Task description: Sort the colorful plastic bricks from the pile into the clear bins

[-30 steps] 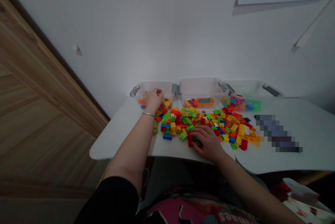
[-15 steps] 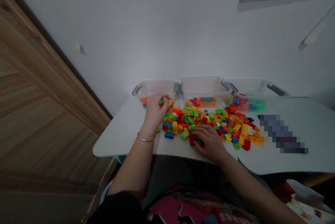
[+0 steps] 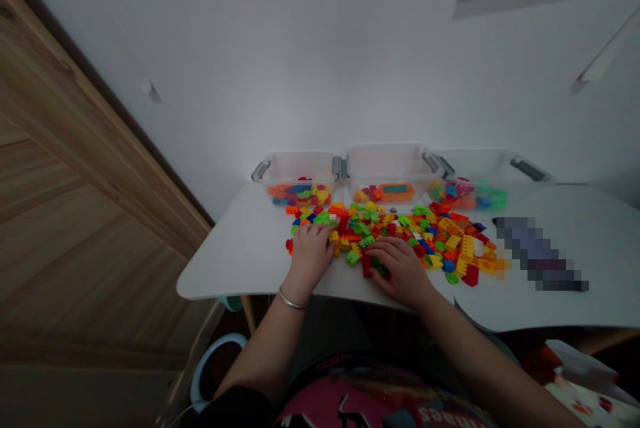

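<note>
A loose pile of colourful plastic building bricks covers the middle of the white table. My left hand, with a bracelet at the wrist, lies over the left end of the pile. Its fingers stretch over the bricks beside a yellow brick, and nothing shows held in them. At the pile's front edge, my right hand has its fingers and thumb curled round a red brick and dark green bricks. The palm hides part of these.
Along the wall stand three clear plastic bins: the left bin and middle bin hold bricks, the right bin round and coloured pieces. A blurred-out dark object lies to the right. The table's front edge runs close to my body.
My left hand has come back from the left bin, down and towards me, onto the brick pile. The right hand has stayed in place round the red and green bricks.
</note>
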`<action>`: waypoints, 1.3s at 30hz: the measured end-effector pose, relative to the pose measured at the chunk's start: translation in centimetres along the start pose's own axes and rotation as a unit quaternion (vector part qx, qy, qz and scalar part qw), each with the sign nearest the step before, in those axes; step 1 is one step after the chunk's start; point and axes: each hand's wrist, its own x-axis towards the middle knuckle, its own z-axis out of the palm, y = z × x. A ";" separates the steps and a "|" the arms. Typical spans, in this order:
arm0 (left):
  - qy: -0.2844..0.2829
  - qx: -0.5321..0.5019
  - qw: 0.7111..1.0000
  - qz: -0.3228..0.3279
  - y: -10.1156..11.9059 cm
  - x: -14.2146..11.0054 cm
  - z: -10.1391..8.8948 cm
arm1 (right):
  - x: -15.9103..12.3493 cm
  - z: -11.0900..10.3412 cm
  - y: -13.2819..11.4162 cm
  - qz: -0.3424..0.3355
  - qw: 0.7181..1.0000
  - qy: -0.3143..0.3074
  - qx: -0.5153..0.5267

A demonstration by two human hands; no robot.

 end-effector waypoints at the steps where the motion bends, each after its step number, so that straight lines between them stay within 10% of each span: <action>1: 0.001 0.002 1.000 0.001 0.0 0.0 0.0 | 0.0 0.0 0.0 -0.001 1.000 -0.001 -0.002; 12: 0.018 -0.020 0.999 -0.027 0.0 -0.1 -0.2 | 0.0 0.0 0.1 -0.002 1.000 -0.006 0.000; 24: 0.120 -0.354 0.922 -0.097 -0.6 0.5 0.8 | 0.0 -0.2 0.0 0.007 1.000 -0.005 0.006; 32: 0.209 -0.417 0.884 -0.032 0.1 6.7 -1.7 | 0.0 -0.1 0.3 0.005 1.000 0.001 0.003; 39: 0.215 -0.293 0.932 -0.001 0.6 13.1 -3.0 | 0.0 -0.1 0.4 0.000 1.000 -0.003 0.007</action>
